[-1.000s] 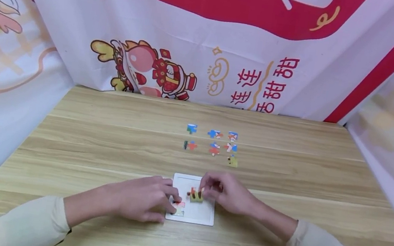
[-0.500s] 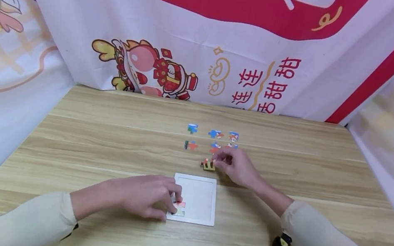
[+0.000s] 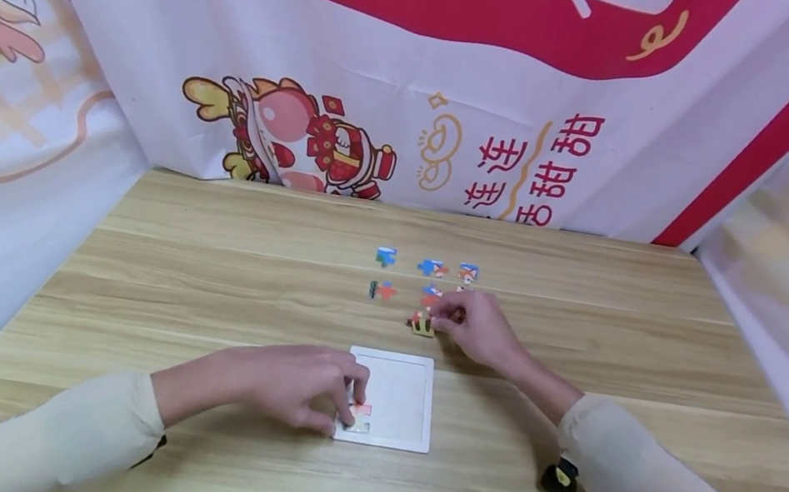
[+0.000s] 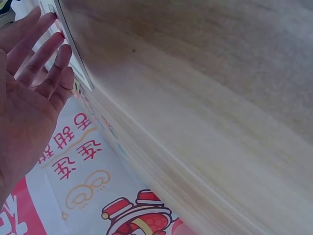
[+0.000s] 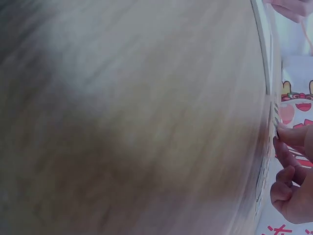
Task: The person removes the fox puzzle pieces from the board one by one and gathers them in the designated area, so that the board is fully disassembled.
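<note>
A white square puzzle tray (image 3: 388,440) lies on the table, with a pink and pale jigsaw piece (image 3: 361,419) in its near left corner. My left hand (image 3: 299,384) reaches over the tray's left side, its fingertips touching that piece; the left wrist view shows the fingers loosely bent. Beyond the tray, my right hand (image 3: 477,327) pinches a yellow-green puzzle piece (image 3: 423,326) with dark stripes between thumb and fingertips, low over the table. In the right wrist view the thumb (image 5: 292,134) meets the forefinger, and the piece itself hardly shows.
Several loose pieces lie in rows behind: a blue-green piece (image 3: 385,256), a blue and orange piece (image 3: 431,268), a fox-face piece (image 3: 467,273), a red piece (image 3: 384,291) and a blue and red piece (image 3: 431,294). My right hand covers others. A printed cloth (image 3: 362,48) borders the wooden table (image 3: 212,254).
My right hand has carried the striped piece from over the tray, away from me, to beside the loose pieces. The left hand has stayed on the tray's corner piece.
</note>
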Available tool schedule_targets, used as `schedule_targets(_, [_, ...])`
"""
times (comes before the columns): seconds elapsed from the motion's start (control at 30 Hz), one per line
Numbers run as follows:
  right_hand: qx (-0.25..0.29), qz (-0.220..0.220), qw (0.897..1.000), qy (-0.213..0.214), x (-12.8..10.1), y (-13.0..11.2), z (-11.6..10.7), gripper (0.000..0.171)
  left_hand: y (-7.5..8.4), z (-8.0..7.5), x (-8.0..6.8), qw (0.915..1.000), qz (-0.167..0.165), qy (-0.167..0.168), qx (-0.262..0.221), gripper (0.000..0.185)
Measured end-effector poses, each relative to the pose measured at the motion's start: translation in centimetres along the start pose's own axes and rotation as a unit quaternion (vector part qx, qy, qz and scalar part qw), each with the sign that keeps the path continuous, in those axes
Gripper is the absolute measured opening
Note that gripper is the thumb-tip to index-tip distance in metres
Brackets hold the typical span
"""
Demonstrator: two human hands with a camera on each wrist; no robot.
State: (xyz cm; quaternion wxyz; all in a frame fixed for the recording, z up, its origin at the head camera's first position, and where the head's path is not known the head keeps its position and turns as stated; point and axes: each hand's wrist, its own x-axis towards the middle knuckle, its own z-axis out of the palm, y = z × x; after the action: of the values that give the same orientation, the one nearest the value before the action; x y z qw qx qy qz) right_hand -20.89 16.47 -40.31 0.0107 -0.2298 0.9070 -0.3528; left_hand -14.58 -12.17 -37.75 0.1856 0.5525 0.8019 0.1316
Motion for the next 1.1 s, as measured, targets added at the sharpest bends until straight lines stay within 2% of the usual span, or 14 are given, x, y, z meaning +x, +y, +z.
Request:
schedule_targets(0.2, [-0.062, 0.013, 0.998, 0.003, 0.2, -0.1, 0.3, 0.003, 0.3, -0.2, 0.1, 0.9999, -0.008, -0.006, 0.001, 0.019])
schedule_targets(0.4, [-0.127, -0.005, 0.992, 0.027, 0.2, -0.5, 0.3, 0.006, 0.5, -0.3, 0.2, 0.9997, -0.023, -0.005, -0.011, 0.018])
schedule_targets(0.5, [-0.126, -0.018, 0.991, 0.036, -0.1, -0.7, 0.3, 0.007, 0.5, -0.2, 0.2, 0.9994, -0.029, 0.007, -0.019, 0.016])
schedule_targets(0.6, [-0.100, -0.046, 0.994, 0.028, -1.0, -1.1, 0.1, 0.008, 0.5, 0.2, 0.3, 0.9990, -0.029, 0.025, -0.023, 0.015])
schedule_targets(0.73, [-0.074, -0.122, 0.990, -0.017, -3.0, -1.7, -0.2, 0.010, 0.4, 0.6, 0.5, 0.9984, -0.023, 0.048, -0.019, 0.013])
schedule_targets(0.87, [-0.064, -0.198, 0.975, -0.073, -5.1, -2.1, 0.1, 0.013, 0.3, 1.0, 0.7, 0.9974, -0.012, 0.070, -0.011, 0.013])
schedule_targets(0.97, [-0.057, -0.223, 0.966, -0.115, -6.4, -2.4, 0.5, 0.015, 0.3, 1.2, 0.8, 0.9968, -0.011, 0.079, -0.008, 0.012])
schedule_targets(1.1, [-0.057, -0.230, 0.959, -0.157, -7.6, -2.9, 1.1, 0.018, 0.4, 1.3, 1.1, 0.9964, -0.013, 0.084, -0.005, 0.011])
